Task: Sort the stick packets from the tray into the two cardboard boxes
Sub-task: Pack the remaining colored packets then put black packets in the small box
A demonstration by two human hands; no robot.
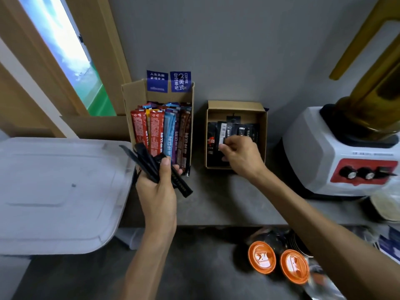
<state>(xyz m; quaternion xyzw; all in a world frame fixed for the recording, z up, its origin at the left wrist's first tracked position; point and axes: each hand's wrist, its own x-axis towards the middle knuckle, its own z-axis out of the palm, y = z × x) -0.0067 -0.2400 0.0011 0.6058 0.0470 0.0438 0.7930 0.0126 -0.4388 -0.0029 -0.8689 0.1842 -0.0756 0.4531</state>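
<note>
**As the black sticks go into the low box**

Though two round orange plastic lids [262, 259] lie nearest, below the edge of the grey tabletop [216, 202], they are no part of the sorting. Next out, the left hand [159, 191] is curled tight round a fanned bundle of slim black foil stick packets [149, 161], thumb pressed across them; one stick juts down and right, lower than the others. Just beside it on the left sits the pale grey plastic tray [54, 191].

Further on, the right hand [240, 156] reaches into the low open cardboard box [236, 104], fingertips pinched on a black packet with a white label [221, 135] that leans among the other dark sticks there. To its left the tall cardboard box with blue stickers [134, 92] holds red, yellow, blue and brown stick packets [158, 135] standing on end; a white blender base with red panel [324, 152] stands at far right against the wall.

These sticks look light, thin and slick, probably bending mid-length under a firm squeeze. A pinch near the flat sealed end seems best for steering one into the row, while a grip round the middle keeps a bundle together; the low-hanging stick seems likeliest to slide free. The step in hand appears to be feeding black sticks singly into the low box, with the held bundle left to go.
</note>
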